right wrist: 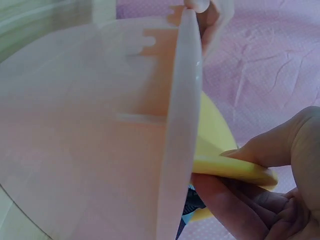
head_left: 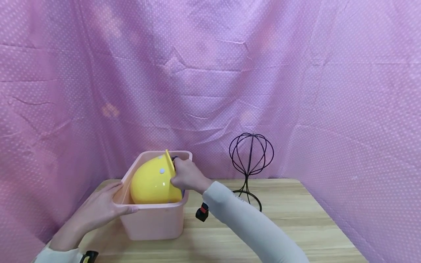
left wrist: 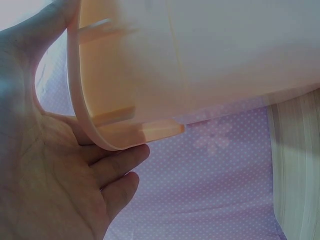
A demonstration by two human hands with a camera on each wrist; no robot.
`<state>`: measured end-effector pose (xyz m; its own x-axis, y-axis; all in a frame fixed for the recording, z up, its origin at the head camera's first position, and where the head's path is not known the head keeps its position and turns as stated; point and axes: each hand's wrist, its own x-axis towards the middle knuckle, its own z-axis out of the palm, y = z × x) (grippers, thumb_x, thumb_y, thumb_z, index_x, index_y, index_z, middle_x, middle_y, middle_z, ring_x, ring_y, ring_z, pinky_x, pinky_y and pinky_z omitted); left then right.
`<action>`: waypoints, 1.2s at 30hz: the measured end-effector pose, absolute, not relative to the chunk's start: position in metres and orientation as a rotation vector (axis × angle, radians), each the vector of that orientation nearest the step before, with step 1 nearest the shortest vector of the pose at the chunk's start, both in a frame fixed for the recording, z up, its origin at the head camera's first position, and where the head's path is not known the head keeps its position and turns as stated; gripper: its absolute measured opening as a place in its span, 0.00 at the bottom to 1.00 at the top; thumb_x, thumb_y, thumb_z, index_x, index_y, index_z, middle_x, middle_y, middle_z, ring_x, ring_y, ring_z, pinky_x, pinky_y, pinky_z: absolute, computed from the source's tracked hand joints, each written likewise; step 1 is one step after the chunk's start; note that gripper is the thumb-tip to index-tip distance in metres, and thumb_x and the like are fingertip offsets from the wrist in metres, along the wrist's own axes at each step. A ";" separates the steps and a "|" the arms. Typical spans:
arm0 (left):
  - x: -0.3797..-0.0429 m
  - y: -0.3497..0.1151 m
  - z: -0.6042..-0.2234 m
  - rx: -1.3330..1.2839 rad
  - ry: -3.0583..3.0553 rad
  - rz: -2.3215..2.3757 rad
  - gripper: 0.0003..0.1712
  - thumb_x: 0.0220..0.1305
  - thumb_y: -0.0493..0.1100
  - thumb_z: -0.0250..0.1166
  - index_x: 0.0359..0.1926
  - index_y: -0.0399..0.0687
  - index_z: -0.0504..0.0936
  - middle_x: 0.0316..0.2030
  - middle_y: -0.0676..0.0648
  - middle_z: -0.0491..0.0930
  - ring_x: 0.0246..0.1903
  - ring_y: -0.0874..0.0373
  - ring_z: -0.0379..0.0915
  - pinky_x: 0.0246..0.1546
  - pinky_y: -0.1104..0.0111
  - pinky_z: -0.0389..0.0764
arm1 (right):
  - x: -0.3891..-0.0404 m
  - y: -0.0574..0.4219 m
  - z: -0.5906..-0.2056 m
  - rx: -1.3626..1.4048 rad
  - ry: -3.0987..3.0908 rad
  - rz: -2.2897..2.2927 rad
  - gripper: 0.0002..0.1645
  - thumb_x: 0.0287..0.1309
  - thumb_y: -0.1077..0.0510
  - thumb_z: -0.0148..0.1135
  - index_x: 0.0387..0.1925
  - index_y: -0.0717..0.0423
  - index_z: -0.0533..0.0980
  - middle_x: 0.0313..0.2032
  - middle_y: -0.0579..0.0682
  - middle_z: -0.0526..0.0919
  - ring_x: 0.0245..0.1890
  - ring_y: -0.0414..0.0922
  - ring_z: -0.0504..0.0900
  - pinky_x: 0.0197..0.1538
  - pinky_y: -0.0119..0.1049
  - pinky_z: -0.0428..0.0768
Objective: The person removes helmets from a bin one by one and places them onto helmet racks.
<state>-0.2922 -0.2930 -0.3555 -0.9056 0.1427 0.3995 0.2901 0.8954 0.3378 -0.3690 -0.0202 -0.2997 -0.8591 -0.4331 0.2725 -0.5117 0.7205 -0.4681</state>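
Note:
A yellow hard hat (head_left: 149,184) sits tilted inside a pale pink plastic bin (head_left: 156,223), its brim raised toward the right side. My right hand (head_left: 189,175) pinches that brim, thumb on one face and fingers on the other, as the right wrist view shows on the hat's brim (right wrist: 240,169). Dark and blue parts (right wrist: 194,204) show under the hat there. At the bin's near left corner, my left hand (head_left: 98,208) grips the rim (left wrist: 75,75), thumb along the near edge and fingers spread along the left side.
A black wire stand (head_left: 246,175) with a globe-shaped top stands right of the bin, behind my right forearm. The wooden table (head_left: 296,219) carries both. Pink dotted cloth (head_left: 210,91) hangs behind and at both sides.

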 end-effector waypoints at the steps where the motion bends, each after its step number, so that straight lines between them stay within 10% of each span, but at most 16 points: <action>1: -0.293 -0.293 -0.356 -0.320 -2.686 -0.563 0.62 0.49 0.76 0.71 0.70 0.32 0.69 0.68 0.31 0.70 0.68 0.31 0.64 0.64 0.33 0.67 | -0.369 -0.020 -0.299 0.764 -2.780 0.827 0.25 0.51 0.65 0.67 0.53 0.57 0.74 0.36 0.47 0.82 0.29 0.36 0.81 0.30 0.23 0.82; 36: -0.296 -0.291 -0.350 -0.375 -2.670 -0.470 0.63 0.47 0.79 0.69 0.69 0.34 0.71 0.67 0.34 0.74 0.68 0.31 0.66 0.66 0.35 0.67 | -0.363 0.000 -0.264 0.573 -2.518 1.121 0.24 0.55 0.65 0.63 0.56 0.59 0.79 0.44 0.56 0.90 0.34 0.43 0.90 0.34 0.27 0.87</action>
<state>-0.2956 -0.2908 -0.3498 -0.8832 0.1889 0.4294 0.3241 0.9074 0.2675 -0.3633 -0.0004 -0.2638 -0.8664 -0.2269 0.4448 -0.4824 0.6107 -0.6280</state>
